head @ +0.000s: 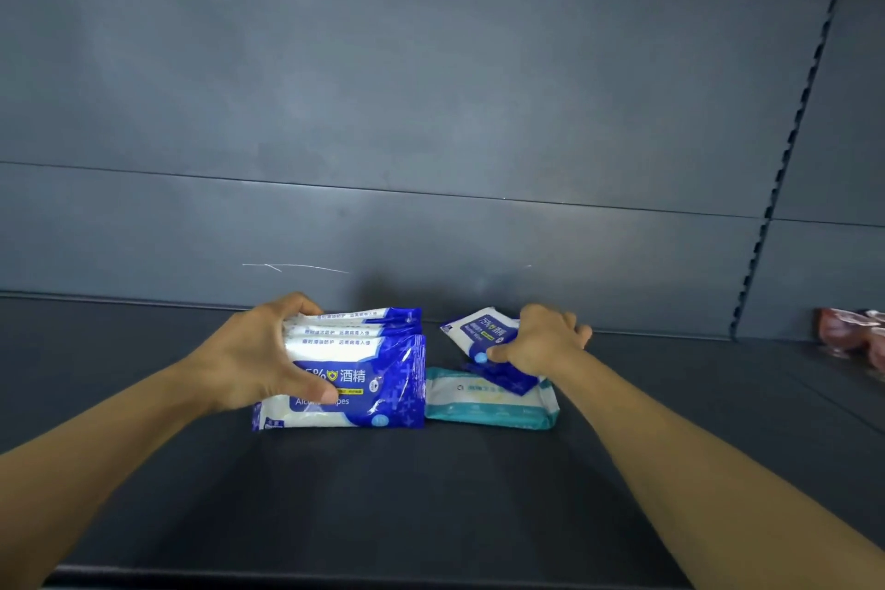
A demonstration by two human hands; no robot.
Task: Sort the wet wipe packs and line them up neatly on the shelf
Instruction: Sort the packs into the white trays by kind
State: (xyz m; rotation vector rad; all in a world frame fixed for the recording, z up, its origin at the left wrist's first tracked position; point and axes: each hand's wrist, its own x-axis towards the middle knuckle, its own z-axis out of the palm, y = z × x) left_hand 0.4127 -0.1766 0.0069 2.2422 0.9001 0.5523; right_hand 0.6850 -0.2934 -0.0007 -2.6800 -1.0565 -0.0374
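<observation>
Shop: slotted upright (pixel 785 158), gondola shelf (pixel 335 493).

- The packs (pixel 364 369) I held were blue and white, with a yellow shield.
- The flat pack (pixel 488 402) was teal and white.
- My shelf (pixel 431 493) was dark grey.

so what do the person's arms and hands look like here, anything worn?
Both arms enter from the bottom corners, bare along their whole visible length: no sleeves or cuffs in frame. The left hand and right hand are ungloved. No watch, ring, wristband, strap, marker or cable shows on either, though the right hand is slightly blurred.
</observation>
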